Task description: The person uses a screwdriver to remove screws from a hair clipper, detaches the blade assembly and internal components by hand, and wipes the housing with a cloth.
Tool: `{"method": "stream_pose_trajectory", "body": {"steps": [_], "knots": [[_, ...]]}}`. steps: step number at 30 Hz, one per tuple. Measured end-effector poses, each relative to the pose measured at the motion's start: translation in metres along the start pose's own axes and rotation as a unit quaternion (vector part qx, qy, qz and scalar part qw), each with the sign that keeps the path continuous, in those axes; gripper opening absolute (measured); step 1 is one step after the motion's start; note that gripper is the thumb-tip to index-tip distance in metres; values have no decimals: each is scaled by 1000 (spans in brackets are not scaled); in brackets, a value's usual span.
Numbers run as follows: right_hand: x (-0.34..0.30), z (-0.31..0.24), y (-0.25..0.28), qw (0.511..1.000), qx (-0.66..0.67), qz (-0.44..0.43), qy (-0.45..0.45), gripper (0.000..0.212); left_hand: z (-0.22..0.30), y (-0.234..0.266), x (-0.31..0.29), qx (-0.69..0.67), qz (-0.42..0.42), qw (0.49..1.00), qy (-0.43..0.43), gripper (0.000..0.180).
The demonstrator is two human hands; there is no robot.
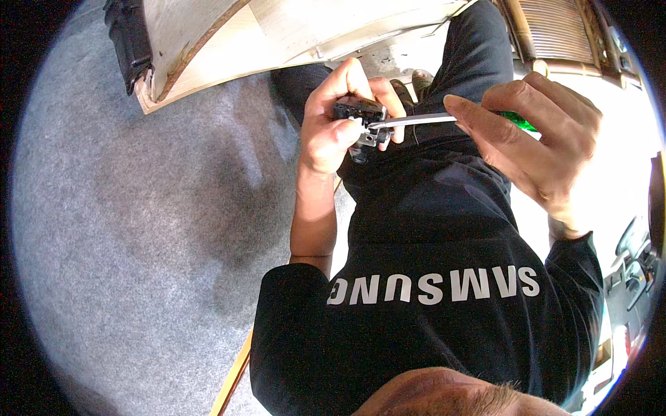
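Observation:
My left hand (331, 132) is closed around a small black device with metal parts (360, 109), held up over my lap; its exact kind I cannot make out. The left thumb presses a small white piece against its near side. My right hand (544, 132) grips the green handle (519, 121) of a screwdriver (423, 120). The metal shaft runs leftward, and its tip meets the device beside the left thumb. Part of the handle is hidden behind the right fingers.
A wooden tabletop (277, 28) with a curved edge lies ahead, a black fitting (129, 41) at its left corner. Grey carpet-like surface (159, 194) spreads on the left. A slatted wooden piece (558, 28) stands at the far right, with dark clutter (635, 267) lower down.

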State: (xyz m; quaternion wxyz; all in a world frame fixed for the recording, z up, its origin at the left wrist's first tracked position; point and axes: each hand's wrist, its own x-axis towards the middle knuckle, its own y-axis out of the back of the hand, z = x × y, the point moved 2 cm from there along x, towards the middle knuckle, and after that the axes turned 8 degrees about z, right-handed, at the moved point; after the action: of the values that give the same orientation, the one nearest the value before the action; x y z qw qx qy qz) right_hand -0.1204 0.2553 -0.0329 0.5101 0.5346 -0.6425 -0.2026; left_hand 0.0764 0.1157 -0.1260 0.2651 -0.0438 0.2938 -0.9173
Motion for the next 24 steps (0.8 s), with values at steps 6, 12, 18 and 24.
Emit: {"method": "stream_pose_trajectory", "body": {"steps": [6, 12, 18, 24], "knots": [[1, 0, 1, 999, -44, -12, 25, 54, 1, 5, 1, 71, -8, 997, 27, 42], [4, -1, 3, 998, -49, -21, 28, 54, -4, 6, 1, 16, 1, 1000, -4, 33], [4, 0, 4, 997, -60, -28, 43, 53, -3, 5, 3, 14, 13, 1000, 2, 29], [2, 0, -2, 998, -51, -22, 30, 51, -2, 7, 1, 43, 24, 999, -3, 22]]}}
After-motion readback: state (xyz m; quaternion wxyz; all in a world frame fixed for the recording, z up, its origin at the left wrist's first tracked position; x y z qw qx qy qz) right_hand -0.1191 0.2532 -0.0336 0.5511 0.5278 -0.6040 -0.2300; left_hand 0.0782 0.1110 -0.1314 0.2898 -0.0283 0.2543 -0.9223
